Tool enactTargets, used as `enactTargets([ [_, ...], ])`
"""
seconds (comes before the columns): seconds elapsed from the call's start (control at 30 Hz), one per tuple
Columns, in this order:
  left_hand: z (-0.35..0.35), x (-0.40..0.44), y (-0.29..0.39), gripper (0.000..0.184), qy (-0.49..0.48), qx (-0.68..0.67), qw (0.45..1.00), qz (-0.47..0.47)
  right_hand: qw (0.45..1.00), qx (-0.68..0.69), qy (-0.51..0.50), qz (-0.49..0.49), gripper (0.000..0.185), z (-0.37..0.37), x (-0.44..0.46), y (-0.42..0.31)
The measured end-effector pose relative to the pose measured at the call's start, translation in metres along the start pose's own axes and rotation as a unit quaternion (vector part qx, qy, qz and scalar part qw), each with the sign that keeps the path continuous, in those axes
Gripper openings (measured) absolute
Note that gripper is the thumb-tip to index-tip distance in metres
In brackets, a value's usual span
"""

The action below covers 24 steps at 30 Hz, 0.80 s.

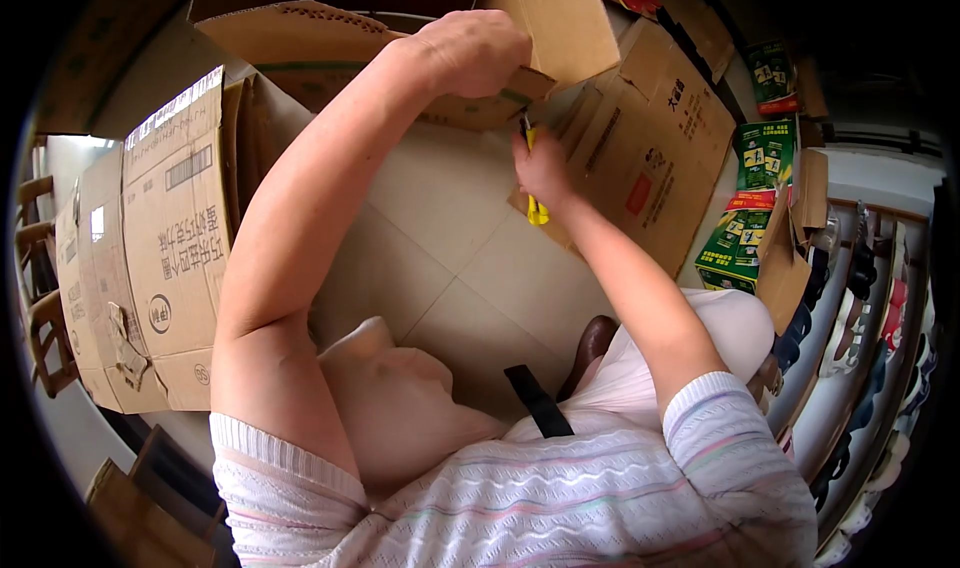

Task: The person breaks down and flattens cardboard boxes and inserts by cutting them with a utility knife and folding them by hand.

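Near the top of the frame, a big brown cardboard box (310, 43) stands with its top open, and a person leans over it with both arms out. The left hand (470, 53) is up at the box, by its near right corner, just beside a tall flap (562, 28). I see the back of that hand, but its fingers are hidden, so I cannot tell how far open they are or if they grip the card.

A bit lower and to the right, the right hand (545, 173) is closed around a yellow tool (538, 213). The fingers are curled tight on it. Yellow pokes out above and below the hand, and the dark tip points up, close to the low edge of the box. I cannot tell if the tip touches the card.

Behind the right hand, at the upper right, a wide brown sheet of cardboard (650, 138) leans, with red and dark print on it. Green boxes (745, 208) sit past it, near the right side. At the left, another brown box (170, 238) stands on end, with writing on its side. Pale floor tiles (430, 238) show in the middle. A dark brown shoe (592, 356) peeks out lower down, near a black strap (540, 403).
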State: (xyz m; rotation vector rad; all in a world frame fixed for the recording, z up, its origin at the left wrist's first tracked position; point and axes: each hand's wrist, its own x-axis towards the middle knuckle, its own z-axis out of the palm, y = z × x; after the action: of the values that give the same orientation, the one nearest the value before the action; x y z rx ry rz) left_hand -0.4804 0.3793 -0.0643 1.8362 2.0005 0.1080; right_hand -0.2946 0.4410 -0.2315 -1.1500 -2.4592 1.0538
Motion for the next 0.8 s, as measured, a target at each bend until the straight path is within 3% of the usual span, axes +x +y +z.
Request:
enactTargets([
  [0.03,-0.002,-0.002,0.002,0.026,-0.002,0.005,1.000,0.004,0.994,-0.057,0.058,-0.067,0.026,0.008,-0.002,0.008],
  [0.13,-0.001,-0.005,0.002,0.027,0.062,0.009,0.997,0.036,0.987,-0.046,-0.102,0.118,0.029,0.016,-0.026,0.041],
  [0.17,-0.012,-0.009,0.000,0.028,0.107,-0.021,0.993,0.037,0.981,-0.080,-0.131,0.119,0.030,0.027,-0.047,0.077],
  [0.2,-0.026,-0.015,-0.005,0.030,0.153,-0.051,0.986,0.035,0.996,-0.067,-0.005,-0.060,0.028,0.047,-0.076,0.123],
  [0.23,-0.035,-0.020,-0.005,0.032,0.137,-0.077,0.987,0.013,0.951,-0.063,-0.174,0.248,0.026,0.011,-0.085,0.047],
  [0.33,-0.010,-0.020,-0.005,0.032,0.089,-0.031,0.995,0.024,0.946,0.157,-0.089,0.269,0.025,-0.008,-0.056,0.039],
  [0.4,-0.019,-0.023,0.003,0.031,0.054,-0.011,0.998,0.018,0.910,0.308,-0.002,0.277,0.026,-0.032,-0.035,0.024],
  [0.53,-0.024,-0.026,0.014,0.026,0.053,0.040,0.996,0.059,0.948,0.237,0.100,0.188,0.026,-0.073,0.000,0.011],
  [0.57,-0.022,-0.027,0.018,0.021,0.044,0.052,0.995,0.070,0.959,0.198,0.077,0.187,0.037,-0.087,0.007,0.001],
  [0.6,-0.021,-0.029,0.022,0.018,0.029,0.056,0.995,0.073,0.975,0.124,0.059,0.175,0.060,-0.090,0.023,0.021],
  [0.67,-0.017,-0.029,0.027,0.016,0.025,0.064,0.993,0.093,0.998,0.055,0.017,0.034,0.074,-0.097,0.025,0.010],
  [0.73,-0.015,-0.030,0.033,0.015,0.013,0.052,0.994,0.098,0.994,0.107,-0.026,-0.019,0.072,-0.093,0.030,0.008],
  [0.8,-0.013,-0.030,0.033,0.012,0.008,0.060,0.992,0.109,0.996,0.045,-0.071,-0.014,0.064,-0.087,0.034,-0.006],
])
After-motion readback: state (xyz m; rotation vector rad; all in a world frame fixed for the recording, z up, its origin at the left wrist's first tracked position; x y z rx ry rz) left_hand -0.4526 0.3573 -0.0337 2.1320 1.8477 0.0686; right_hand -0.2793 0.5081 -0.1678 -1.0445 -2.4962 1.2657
